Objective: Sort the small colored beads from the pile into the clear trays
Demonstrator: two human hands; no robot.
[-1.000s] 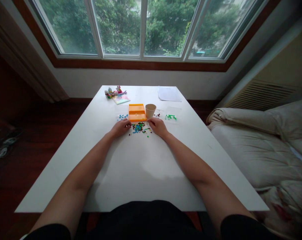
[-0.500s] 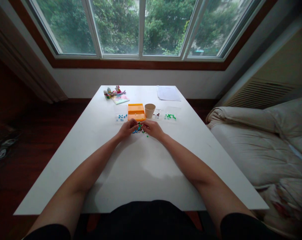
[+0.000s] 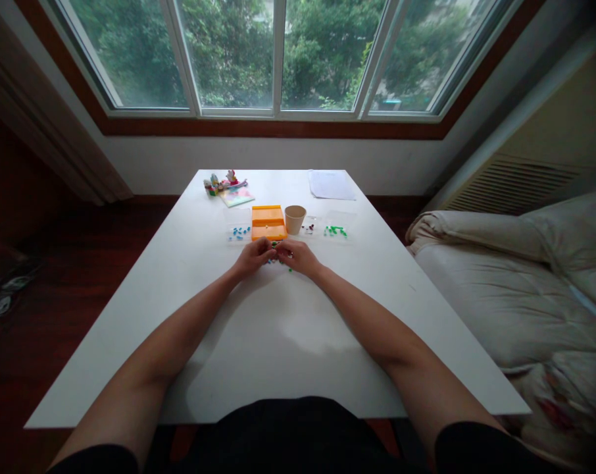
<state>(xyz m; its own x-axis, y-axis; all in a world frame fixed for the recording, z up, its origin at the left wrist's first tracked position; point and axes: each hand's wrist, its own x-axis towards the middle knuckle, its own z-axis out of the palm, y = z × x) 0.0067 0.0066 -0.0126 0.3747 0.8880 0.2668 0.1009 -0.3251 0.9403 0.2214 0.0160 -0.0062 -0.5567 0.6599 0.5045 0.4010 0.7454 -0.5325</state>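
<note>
My left hand and my right hand meet almost fingertip to fingertip over a small heap of mixed tiny pieces on the white table. Both hands have their fingers bent and pressed together; whatever they pinch is too small to make out. Blue, green and dark bits show between and under them, with most of the heap covered. Just beyond the fingers lies an open orange case. A tan paper cup stands upright at its right side.
Clear trays hold blue pieces on the left, and brown pieces and green pieces on the right. Small figurines and a pastel booklet lie far left, paper sheets far right. A sofa flanks the table.
My hands have drawn slightly closer together, the left shifting a little right. They now cover more of the heap.
</note>
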